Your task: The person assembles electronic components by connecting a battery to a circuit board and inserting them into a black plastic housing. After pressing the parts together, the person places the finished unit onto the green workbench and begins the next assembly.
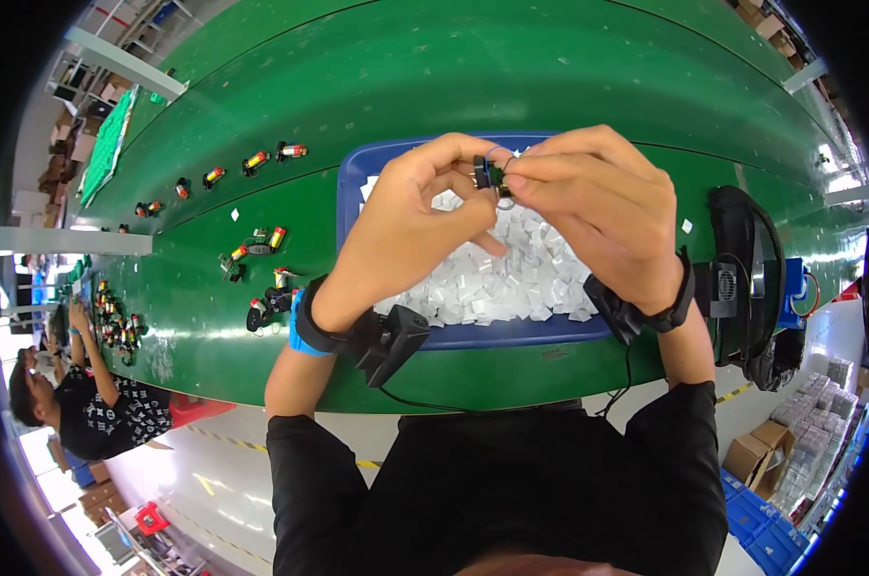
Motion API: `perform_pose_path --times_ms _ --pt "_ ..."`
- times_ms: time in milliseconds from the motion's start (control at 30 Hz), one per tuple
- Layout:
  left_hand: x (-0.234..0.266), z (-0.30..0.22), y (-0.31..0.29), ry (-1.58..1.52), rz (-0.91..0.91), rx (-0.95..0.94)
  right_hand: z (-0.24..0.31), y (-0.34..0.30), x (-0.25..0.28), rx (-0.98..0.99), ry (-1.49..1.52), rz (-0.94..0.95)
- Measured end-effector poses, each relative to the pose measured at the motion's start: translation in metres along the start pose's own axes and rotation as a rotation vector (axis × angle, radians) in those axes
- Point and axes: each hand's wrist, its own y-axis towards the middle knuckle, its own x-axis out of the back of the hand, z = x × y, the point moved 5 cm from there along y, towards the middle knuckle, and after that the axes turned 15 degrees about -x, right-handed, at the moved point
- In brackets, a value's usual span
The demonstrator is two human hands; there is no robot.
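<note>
Over a blue tray (350,182) my left hand (401,226) pinches a small black electronic part (483,173) with metal pins and thin wires on it. My right hand (607,197) meets it from the other side, thumb and fingers closed on the thin wires (507,158) at the part. Its fingertips hide some of the part. Below both hands, many small white translucent square pieces (497,278) fill the tray. Each wrist wears a dark strap with a black device.
Several small red-and-yellow assemblies (255,163) lie on the green table (511,67), with more nearer the tray (259,246). A black case (741,250) and a grey device (722,288) stand at right. Another person (98,403) works at far left beside a pile of assemblies (118,326).
</note>
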Motion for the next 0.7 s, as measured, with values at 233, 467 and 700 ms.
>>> perform_pose_path --times_ms 233,467,700 --pt "-0.007 -0.011 -0.002 -0.046 0.027 -0.068 0.004 -0.001 0.002 -0.036 0.024 -0.057" --pt "-0.002 -0.008 0.004 -0.115 -0.050 -0.093 0.002 0.001 0.017 -0.353 0.190 -0.138" --pt "-0.001 -0.009 0.008 -0.079 -0.110 -0.282 -0.014 -0.009 -0.001 -0.504 0.372 0.056"
